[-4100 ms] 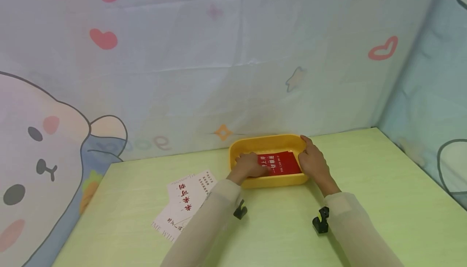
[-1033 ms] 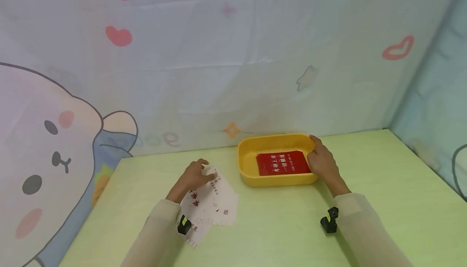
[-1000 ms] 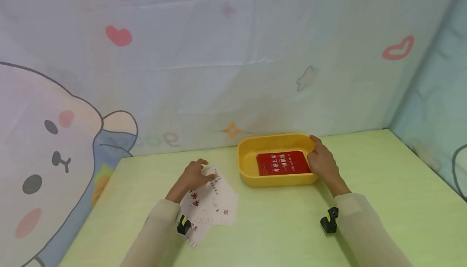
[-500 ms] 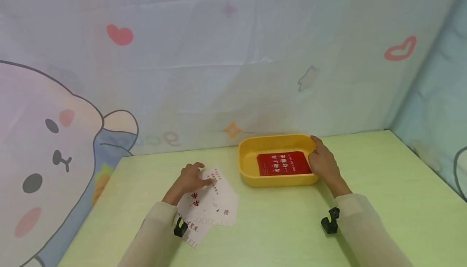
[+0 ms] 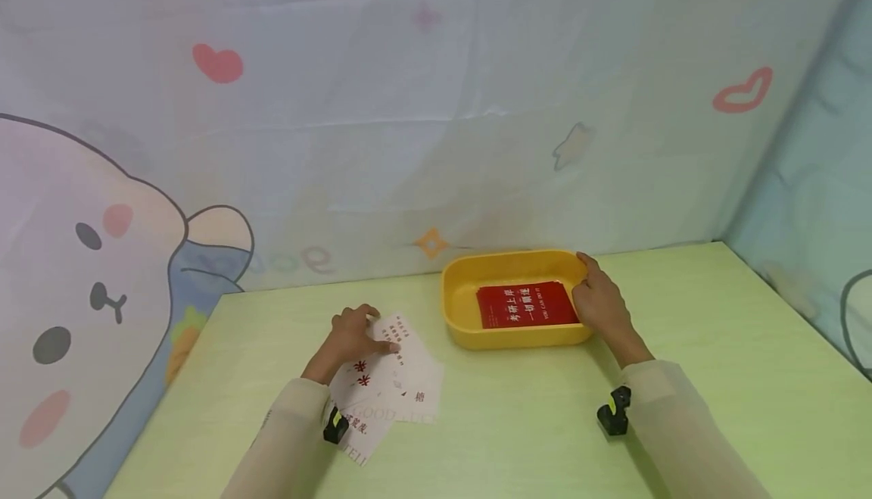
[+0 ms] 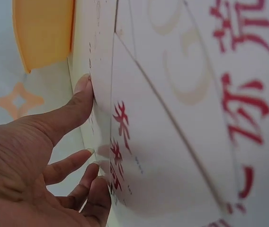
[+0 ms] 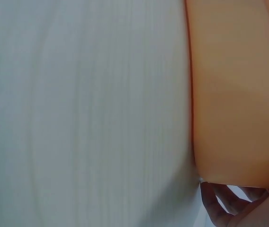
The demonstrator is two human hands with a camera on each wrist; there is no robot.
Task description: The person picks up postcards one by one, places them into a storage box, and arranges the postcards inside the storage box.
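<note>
Green table (image 5: 715,378), one; it carries everything. Yellow tray (image 5: 463,332), one, set toward the far edge, long axis running left to right. Inside it lies one red card (image 5: 526,305), flat, long axis along the tray's. White printed cards (image 5: 402,378): a loose overlapping fan just left of the tray, apart from it; at least three sheets show, exact count unclear.

Left hand (image 5: 350,335) sits at the far end of the fan, the nearer hand to it. In the left wrist view the thumb (image 6: 73,111) presses one card's edge with the fingers curled against the top white card (image 6: 144,156): a pinch at its far end. The fan trails from that hand back toward the person.

Right hand (image 5: 599,306) grips the tray's right rim, fingers wrapped over the wall.
</note>
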